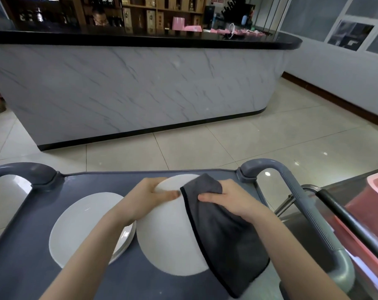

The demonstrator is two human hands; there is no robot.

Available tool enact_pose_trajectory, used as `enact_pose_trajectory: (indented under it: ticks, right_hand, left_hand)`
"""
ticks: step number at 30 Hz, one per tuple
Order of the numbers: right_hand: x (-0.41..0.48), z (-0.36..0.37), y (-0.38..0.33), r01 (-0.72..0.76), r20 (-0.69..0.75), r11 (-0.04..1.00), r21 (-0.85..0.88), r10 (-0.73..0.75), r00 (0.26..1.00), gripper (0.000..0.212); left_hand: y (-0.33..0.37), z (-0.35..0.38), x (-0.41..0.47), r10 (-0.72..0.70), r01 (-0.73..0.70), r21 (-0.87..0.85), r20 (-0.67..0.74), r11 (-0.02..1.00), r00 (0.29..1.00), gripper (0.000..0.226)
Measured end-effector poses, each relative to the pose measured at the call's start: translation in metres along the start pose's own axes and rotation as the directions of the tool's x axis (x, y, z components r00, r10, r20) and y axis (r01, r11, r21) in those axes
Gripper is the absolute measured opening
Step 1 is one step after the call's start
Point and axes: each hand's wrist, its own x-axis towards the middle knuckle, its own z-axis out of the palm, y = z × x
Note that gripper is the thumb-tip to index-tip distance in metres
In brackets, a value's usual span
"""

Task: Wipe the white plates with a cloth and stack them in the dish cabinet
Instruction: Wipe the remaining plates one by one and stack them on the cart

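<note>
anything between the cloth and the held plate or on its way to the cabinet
Nothing visible between them: the grey cloth, gripped by the right hand, lies on the white plate the left hand holds by its far rim. The cabinet is out of view, so that path cannot be judged.

The plate (166, 234) looks like glazed white ceramic, smooth with a soft sheen. So does the stack of plates (84, 224), which shows small glints. The cloth (222, 241) is dark grey, matt, fine-napped fabric with a stitched black hem. The cart (21, 267) tray is matt blue-grey plastic, its handle (303, 202) smooth moulded plastic. The floor (227, 144) tiles are glossy, the bar front (140, 87) a smooth marble-look panel, the bar top (140, 38) polished black, the shelves (162, 5) wood.
</note>
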Motion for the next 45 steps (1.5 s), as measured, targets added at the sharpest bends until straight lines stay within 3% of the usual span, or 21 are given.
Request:
enact_pose_trajectory:
  ticks: [3, 6, 9, 11, 13, 16, 18, 21, 24, 28, 31, 33, 35, 37, 39, 42, 44, 45]
  right_hand:
    - [0.000, 0.002, 0.001, 0.024, -0.168, 0.985, 0.169, 0.005, 0.986, 0.007]
    - [-0.001, 0.014, 0.016, 0.038, -0.353, 0.839, 0.544, 0.188, 0.917, 0.015]
    - [-0.005, 0.047, 0.028, 0.000, -0.339, 0.629, 0.777, 0.419, 0.843, 0.022]
    - [-0.006, 0.064, 0.039, -0.029, -0.293, 0.572, 0.819, 0.461, 0.838, 0.027]
    - [-0.006, 0.062, 0.044, -0.027, -0.308, 0.637, 0.771, 0.409, 0.859, 0.029]
    - [-0.001, 0.033, 0.038, -0.028, -0.323, 0.872, 0.489, 0.211, 0.922, 0.020]
    - [0.000, 0.015, 0.019, -0.024, -0.189, 0.984, 0.178, 0.058, 0.980, 0.010]
    - [0.005, 0.003, -0.004, 0.026, 0.029, 0.991, -0.132, -0.022, 0.999, 0.007]
    - [0.005, 0.004, -0.008, 0.048, -0.042, 0.998, -0.045, -0.050, 0.998, 0.009]
    - [-0.008, 0.016, 0.018, 0.002, -0.202, 0.959, 0.285, 0.058, 0.978, 0.011]
    - [-0.023, 0.048, 0.051, -0.023, -0.312, 0.842, 0.539, 0.225, 0.923, 0.021]
    - [-0.032, 0.069, 0.060, -0.021, -0.292, 0.715, 0.699, 0.311, 0.904, 0.022]
    - [-0.035, 0.075, 0.061, -0.033, -0.255, 0.654, 0.756, 0.340, 0.905, 0.022]
    - [-0.031, 0.062, 0.056, -0.056, -0.233, 0.692, 0.719, 0.316, 0.920, 0.022]
    - [-0.025, 0.041, 0.046, -0.057, -0.240, 0.800, 0.597, 0.246, 0.939, 0.020]
    - [-0.017, 0.014, 0.023, -0.036, -0.158, 0.963, 0.268, 0.080, 0.984, 0.012]
    - [-0.010, 0.010, 0.008, -0.002, -0.031, 0.999, 0.046, 0.003, 1.000, 0.011]
    - [-0.006, 0.011, 0.005, 0.009, -0.004, 1.000, -0.018, -0.009, 1.000, 0.012]
  left_hand:
    - [-0.011, 0.003, -0.002, -0.034, 0.013, -0.089, -0.240, 0.996, 0.970, 0.012]
    - [-0.027, 0.024, -0.011, -0.127, -0.010, -0.339, -0.378, 0.941, 0.917, 0.016]
    - [-0.031, 0.047, -0.009, -0.245, -0.044, -0.548, -0.444, 0.835, 0.862, 0.014]
    - [-0.033, 0.043, -0.006, -0.294, 0.003, -0.540, -0.454, 0.842, 0.841, 0.015]
    - [-0.040, 0.031, -0.008, -0.271, 0.058, -0.470, -0.401, 0.881, 0.875, 0.020]
    - [-0.041, 0.009, -0.017, -0.157, 0.058, -0.369, -0.243, 0.927, 0.957, 0.021]
    - [-0.033, 0.001, -0.019, -0.091, 0.066, -0.227, -0.101, 0.972, 0.991, 0.020]
    - [-0.024, 0.005, -0.019, -0.045, 0.042, -0.147, -0.020, 0.988, 0.999, 0.016]
    - [-0.023, 0.013, -0.022, -0.036, 0.004, -0.266, -0.116, 0.964, 0.993, 0.011]
    - [-0.026, 0.013, -0.025, -0.061, -0.013, -0.344, -0.202, 0.939, 0.977, 0.009]
    - [-0.029, 0.017, -0.025, -0.137, -0.023, -0.472, -0.303, 0.881, 0.943, 0.014]
    - [-0.030, 0.022, -0.023, -0.221, -0.020, -0.583, -0.340, 0.812, 0.914, 0.019]
    - [-0.032, 0.026, -0.022, -0.247, -0.005, -0.587, -0.349, 0.809, 0.904, 0.018]
    - [-0.031, 0.024, -0.021, -0.204, -0.011, -0.534, -0.343, 0.846, 0.917, 0.017]
    - [-0.027, 0.016, -0.022, -0.119, -0.028, -0.432, -0.307, 0.901, 0.944, 0.015]
    - [-0.017, 0.003, -0.018, -0.031, 0.008, -0.233, -0.094, 0.972, 0.995, 0.016]
    - [-0.010, 0.002, -0.014, -0.008, 0.011, -0.052, 0.061, 0.999, 0.998, 0.015]
    - [-0.008, 0.003, -0.012, -0.001, 0.000, 0.020, 0.071, 1.000, 0.997, 0.012]
